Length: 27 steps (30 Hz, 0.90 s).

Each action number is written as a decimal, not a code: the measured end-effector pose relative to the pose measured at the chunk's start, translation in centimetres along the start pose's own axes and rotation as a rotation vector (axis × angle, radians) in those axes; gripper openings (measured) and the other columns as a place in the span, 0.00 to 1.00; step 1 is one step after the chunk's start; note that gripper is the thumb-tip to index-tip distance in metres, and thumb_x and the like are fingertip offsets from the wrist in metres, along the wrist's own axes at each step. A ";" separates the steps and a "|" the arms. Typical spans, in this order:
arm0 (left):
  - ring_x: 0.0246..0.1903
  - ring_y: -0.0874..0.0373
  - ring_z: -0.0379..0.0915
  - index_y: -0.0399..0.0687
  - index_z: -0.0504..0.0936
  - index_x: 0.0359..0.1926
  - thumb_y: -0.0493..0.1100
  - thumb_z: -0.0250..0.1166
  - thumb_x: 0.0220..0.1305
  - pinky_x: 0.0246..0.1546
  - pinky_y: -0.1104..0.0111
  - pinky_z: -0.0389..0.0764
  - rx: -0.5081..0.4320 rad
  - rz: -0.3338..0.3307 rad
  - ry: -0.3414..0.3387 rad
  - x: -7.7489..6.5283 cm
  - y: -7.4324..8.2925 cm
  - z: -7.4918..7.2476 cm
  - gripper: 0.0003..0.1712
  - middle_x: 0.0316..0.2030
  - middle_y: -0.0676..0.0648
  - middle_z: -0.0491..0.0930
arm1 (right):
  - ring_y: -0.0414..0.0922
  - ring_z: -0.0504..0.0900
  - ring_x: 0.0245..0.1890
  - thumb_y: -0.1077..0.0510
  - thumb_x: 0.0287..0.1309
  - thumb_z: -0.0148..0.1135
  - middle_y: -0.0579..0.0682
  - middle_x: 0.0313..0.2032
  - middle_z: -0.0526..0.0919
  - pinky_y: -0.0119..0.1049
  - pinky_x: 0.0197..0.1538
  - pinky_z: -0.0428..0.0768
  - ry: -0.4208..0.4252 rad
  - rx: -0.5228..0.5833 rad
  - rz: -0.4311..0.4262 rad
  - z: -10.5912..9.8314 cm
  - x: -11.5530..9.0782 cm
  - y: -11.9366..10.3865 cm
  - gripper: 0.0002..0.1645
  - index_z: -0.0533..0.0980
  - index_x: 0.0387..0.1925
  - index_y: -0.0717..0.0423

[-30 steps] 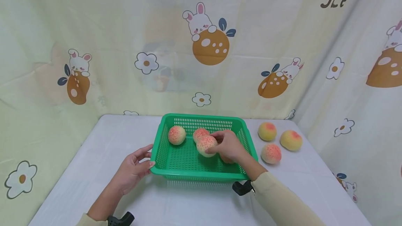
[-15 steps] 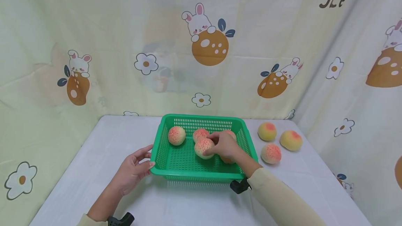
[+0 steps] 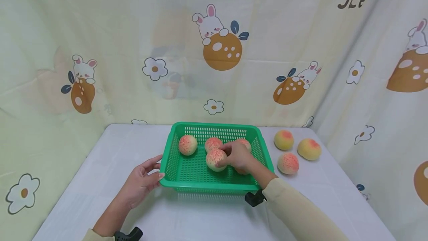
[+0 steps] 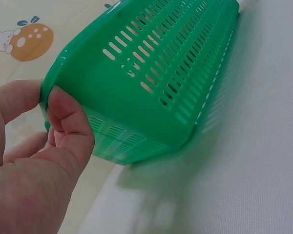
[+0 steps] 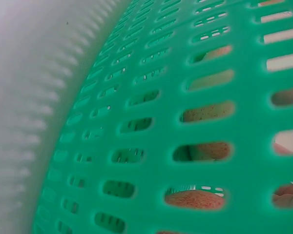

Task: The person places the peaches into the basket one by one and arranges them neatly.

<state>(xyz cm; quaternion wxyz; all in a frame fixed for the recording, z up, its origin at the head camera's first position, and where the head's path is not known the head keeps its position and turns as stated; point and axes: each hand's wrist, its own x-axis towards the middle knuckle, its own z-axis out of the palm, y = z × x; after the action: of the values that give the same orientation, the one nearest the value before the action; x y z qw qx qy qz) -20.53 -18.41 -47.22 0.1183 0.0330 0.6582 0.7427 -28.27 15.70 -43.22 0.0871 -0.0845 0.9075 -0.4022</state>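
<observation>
My left hand (image 3: 142, 182) grips the front left corner of a green plastic basket (image 3: 214, 186). In the left wrist view, its thumb and fingers pinch the basket rim (image 4: 52, 78). Inside the basket, my right hand (image 3: 240, 156) holds a pale peach with red speckles (image 3: 215, 160), thumb in front and fingers behind. More peaches lie around it: one at the left (image 3: 188, 145), one just behind (image 3: 213, 143), and others partly hidden by the right hand. The right wrist view shows mostly the slotted basket wall (image 5: 254, 131), with peach surfaces glimpsed through the slots.
On the white table (image 3: 214, 218), right of the basket, lie two yellow peaches (image 3: 284, 140) with red tops and a pink-speckled peach (image 3: 288, 163). A patterned curtain (image 3: 133, 29) hangs behind the table and along its right side.
My right hand has shifted slightly left and lower with the peach, uncovering part of another peach at the back right. The left hand stays on the basket corner.
</observation>
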 end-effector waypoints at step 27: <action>0.43 0.59 0.81 0.47 0.62 0.77 0.34 0.67 0.67 0.46 0.68 0.88 0.008 -0.008 0.006 -0.3 0.3 0.2 0.41 0.54 0.44 0.70 | 0.42 0.78 0.34 0.52 0.47 0.82 0.41 0.33 0.85 0.35 0.38 0.79 -0.076 -0.170 -0.098 0.8 -0.3 -0.2 0.16 0.85 0.39 0.44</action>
<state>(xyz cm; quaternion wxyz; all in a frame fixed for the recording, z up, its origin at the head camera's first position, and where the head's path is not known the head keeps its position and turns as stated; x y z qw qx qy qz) -20.20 -18.30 -46.86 0.1193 0.0287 0.6618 0.7396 -27.82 15.06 -43.55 0.0941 -0.1513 0.9290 -0.3243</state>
